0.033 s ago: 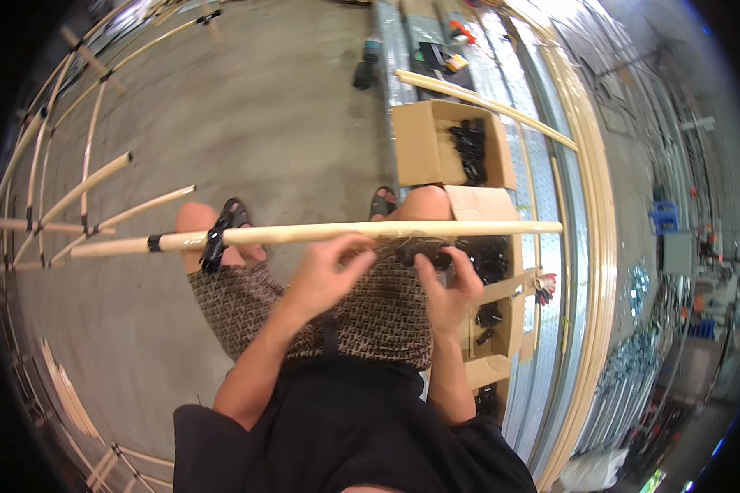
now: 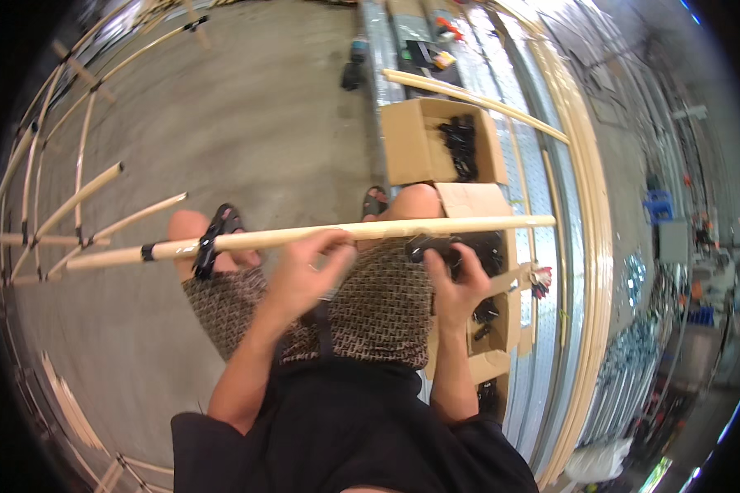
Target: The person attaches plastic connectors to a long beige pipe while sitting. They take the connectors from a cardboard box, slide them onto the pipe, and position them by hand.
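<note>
A long cream-coloured pipe (image 2: 304, 234) lies crosswise over my thighs. Toward its left end it carries a black pipe joint (image 2: 206, 250) and a narrow black band (image 2: 148, 251). My left hand (image 2: 307, 275) is just below the middle of the pipe, thumb and fingers apart, with nothing visible between them. Its fingertips are slightly blurred, and I cannot tell whether they touch the pipe. In my right hand (image 2: 456, 282), thumb and fingers grip a dark curved pipe joint piece (image 2: 427, 246), held under the pipe near my right thigh. The fingers partly hide this piece.
Open cardboard boxes (image 2: 404, 144) with black fittings (image 2: 462, 148) stand along my right side. Beyond them run long metal profiles (image 2: 530, 361) and cream pipes (image 2: 596, 246). A pipe frame (image 2: 82, 177) rises at the left. Gloves (image 2: 541, 282) lie beside the boxes.
My left hand has moved left along the pipe. My right hand has shifted slightly right with the joint piece, which is turned differently. The whole view has shifted slightly.
</note>
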Demonstrator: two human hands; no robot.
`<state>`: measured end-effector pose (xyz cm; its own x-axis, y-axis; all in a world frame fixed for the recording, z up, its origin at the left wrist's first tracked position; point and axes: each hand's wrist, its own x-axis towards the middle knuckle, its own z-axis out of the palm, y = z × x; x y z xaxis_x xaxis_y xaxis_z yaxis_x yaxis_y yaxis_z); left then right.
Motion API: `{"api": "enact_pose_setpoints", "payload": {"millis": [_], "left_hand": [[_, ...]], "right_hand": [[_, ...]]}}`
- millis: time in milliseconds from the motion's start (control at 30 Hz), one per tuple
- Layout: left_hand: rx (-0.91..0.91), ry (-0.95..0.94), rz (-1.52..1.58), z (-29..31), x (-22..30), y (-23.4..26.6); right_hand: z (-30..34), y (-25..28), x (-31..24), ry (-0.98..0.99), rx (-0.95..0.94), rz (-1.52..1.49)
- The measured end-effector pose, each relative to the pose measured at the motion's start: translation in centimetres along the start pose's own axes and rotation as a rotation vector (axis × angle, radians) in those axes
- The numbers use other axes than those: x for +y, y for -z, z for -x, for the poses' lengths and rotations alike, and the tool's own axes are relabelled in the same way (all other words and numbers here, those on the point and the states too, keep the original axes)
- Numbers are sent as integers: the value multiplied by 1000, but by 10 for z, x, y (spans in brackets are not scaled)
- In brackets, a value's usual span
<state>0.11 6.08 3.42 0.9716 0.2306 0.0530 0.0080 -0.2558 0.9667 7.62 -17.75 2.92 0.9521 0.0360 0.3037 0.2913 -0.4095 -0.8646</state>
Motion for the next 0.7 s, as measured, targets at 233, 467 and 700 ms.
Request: {"api": "enact_pose_setpoints", "payload": {"millis": [233, 467, 700], "left_hand": [[-18, -249, -511, -24, -40, 38], [-82, -222, -634, -23, -47, 17], [-70, -181, -623, -22, -42, 19]], "right_hand": [[-128, 157, 105, -24, 484, 147], [-169, 217, 217, -17, 580, 487], [-176, 195, 205, -67, 500, 497]]}}
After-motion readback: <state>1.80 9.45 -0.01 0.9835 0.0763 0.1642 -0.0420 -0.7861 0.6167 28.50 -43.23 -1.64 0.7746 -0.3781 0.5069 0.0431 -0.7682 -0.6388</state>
